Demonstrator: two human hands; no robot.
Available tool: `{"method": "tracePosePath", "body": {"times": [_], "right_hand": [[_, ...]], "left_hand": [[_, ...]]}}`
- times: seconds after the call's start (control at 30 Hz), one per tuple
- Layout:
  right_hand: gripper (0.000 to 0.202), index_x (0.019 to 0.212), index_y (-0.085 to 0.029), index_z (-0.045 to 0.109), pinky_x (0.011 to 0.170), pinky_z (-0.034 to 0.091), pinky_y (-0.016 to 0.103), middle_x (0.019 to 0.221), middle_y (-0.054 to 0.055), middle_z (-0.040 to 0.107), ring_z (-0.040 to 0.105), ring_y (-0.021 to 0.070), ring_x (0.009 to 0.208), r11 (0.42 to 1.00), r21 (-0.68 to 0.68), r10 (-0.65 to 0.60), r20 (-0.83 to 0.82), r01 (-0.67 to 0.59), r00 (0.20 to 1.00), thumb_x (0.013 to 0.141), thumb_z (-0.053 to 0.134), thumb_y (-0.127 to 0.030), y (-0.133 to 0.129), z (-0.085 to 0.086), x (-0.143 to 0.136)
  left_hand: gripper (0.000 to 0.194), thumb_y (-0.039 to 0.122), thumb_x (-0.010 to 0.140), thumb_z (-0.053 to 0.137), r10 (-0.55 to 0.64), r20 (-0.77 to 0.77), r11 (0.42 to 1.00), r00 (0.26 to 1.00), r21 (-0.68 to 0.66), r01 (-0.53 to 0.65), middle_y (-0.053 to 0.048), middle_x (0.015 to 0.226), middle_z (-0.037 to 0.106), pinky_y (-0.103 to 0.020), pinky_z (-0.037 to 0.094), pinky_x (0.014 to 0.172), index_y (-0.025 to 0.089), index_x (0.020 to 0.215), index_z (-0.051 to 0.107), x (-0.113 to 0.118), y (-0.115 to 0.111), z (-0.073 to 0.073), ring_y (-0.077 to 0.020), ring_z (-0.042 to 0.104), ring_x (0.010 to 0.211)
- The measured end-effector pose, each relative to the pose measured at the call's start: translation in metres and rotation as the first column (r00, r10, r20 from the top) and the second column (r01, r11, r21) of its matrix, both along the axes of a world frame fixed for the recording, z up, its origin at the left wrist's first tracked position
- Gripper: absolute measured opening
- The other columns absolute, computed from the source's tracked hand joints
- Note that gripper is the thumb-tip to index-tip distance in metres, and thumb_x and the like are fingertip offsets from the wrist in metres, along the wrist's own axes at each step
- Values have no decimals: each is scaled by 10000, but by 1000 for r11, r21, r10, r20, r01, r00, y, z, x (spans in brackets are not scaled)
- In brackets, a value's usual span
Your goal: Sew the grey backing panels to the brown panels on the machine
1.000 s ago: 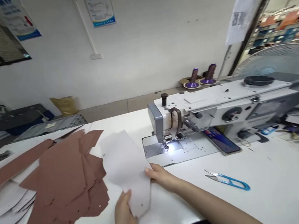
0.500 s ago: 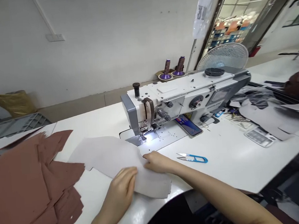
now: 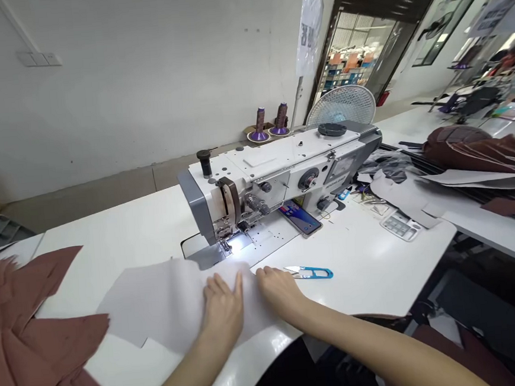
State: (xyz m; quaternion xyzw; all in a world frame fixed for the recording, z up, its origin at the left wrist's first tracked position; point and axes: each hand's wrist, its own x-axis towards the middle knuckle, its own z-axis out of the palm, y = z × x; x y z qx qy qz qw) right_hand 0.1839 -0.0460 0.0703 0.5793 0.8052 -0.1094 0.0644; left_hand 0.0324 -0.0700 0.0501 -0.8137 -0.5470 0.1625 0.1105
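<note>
A pale grey, flexible sheet (image 3: 145, 303) lies on the table in front of the sewing machine (image 3: 278, 179), with a raised fold near its middle. My left hand (image 3: 224, 308) rests on top of it, thumb and fingers apart. At the sheet's right edge, my right hand (image 3: 280, 289) is closed with curled fingers gripping the edge; the fingertips are partly hidden. Just beyond my right knuckles lie blue-handled thread snips (image 3: 315, 273), blades partly behind the hand. The machine's lit needle area (image 3: 237, 243) is just past the sheet's far edge.
Brown cut pieces (image 3: 38, 347) are heaped at the left. A phone (image 3: 301, 218) lies under the machine arm, and a calculator (image 3: 400, 227) is farther right. Thread cones (image 3: 260, 126) and a fan (image 3: 342, 106) stand behind. Stacked brown material (image 3: 481, 148) sits at the right.
My left hand has gone from the sheet's near edge onto its top, its fingers spreading. A fold has risen in the sheet. The view has turned to the right.
</note>
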Motion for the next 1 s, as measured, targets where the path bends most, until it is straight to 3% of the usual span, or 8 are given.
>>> {"method": "tracePosePath", "body": {"times": [0.13, 0.23, 0.3, 0.4, 0.53, 0.6, 0.77, 1.0], "right_hand": [[208, 953, -131, 538, 593, 456, 295, 915, 138, 616, 603, 244, 850, 984, 136, 121, -4, -119, 993, 850, 388, -31, 24, -7, -35], [185, 945, -137, 517, 583, 461, 285, 911, 117, 600, 589, 229, 837, 969, 195, 161, -18, -154, 987, 863, 381, -45, 39, -15, -50], [187, 926, -147, 506, 566, 453, 283, 882, 99, 592, 582, 222, 808, 961, 212, 187, -21, -179, 982, 866, 366, -40, 43, -20, -51], [199, 902, -159, 490, 561, 436, 281, 843, 85, 575, 564, 218, 793, 940, 250, 243, -6, -234, 970, 858, 357, -18, 42, -27, -44], [191, 902, -160, 488, 552, 416, 282, 837, 86, 565, 538, 214, 770, 902, 312, 310, 11, -297, 951, 859, 363, -22, 39, -34, -37], [184, 919, -156, 495, 543, 410, 286, 826, 83, 562, 530, 213, 754, 889, 333, 330, 8, -314, 944, 860, 373, -31, 39, -37, -36], [233, 1073, -99, 498, 537, 416, 304, 816, 83, 565, 524, 212, 727, 871, 371, 349, -9, -321, 937, 873, 385, -57, 40, -39, -34], [288, 1158, -50, 470, 549, 429, 318, 825, 95, 563, 519, 219, 733, 845, 400, 389, -5, -354, 921, 890, 366, -77, 37, -39, -33]], "left_hand": [[598, -20, 807, 290, 132, -69, 991, 989, 46, -129, -242, 941, 641, -374, 468, 611, 129, 1373, 412, -21, 12, 9, -301, 637, 808], [498, -10, 827, 291, 32, 70, 989, 997, 142, -42, -197, 989, 622, -381, 471, 723, 61, 1263, 519, -38, 25, 6, -265, 594, 899], [412, -3, 823, 324, -26, 196, 981, 980, 192, -13, -176, 1064, 600, -371, 459, 795, 50, 1135, 588, -43, 33, 1, -249, 553, 973], [332, -3, 805, 359, -24, 339, 968, 940, 242, -63, -132, 1050, 603, -353, 452, 795, 98, 977, 624, -40, 41, -10, -230, 539, 953], [266, 2, 799, 386, -38, 394, 944, 918, 316, -96, -112, 918, 612, -350, 450, 742, 126, 805, 621, -33, 48, -20, -231, 543, 853], [266, 22, 822, 386, -58, 415, 931, 908, 350, -101, -100, 873, 606, -345, 446, 725, 131, 837, 628, -32, 50, -24, -223, 536, 815], [448, 70, 875, 375, -159, 422, 910, 893, 413, -34, -79, 957, 593, -324, 425, 741, 253, 1250, 535, -37, 50, -27, -204, 532, 868], [481, 67, 858, 387, -142, 426, 929, 894, 368, -28, -100, 1012, 582, -338, 420, 730, 307, 1235, 564, -38, 51, -29, -225, 522, 886]]}}
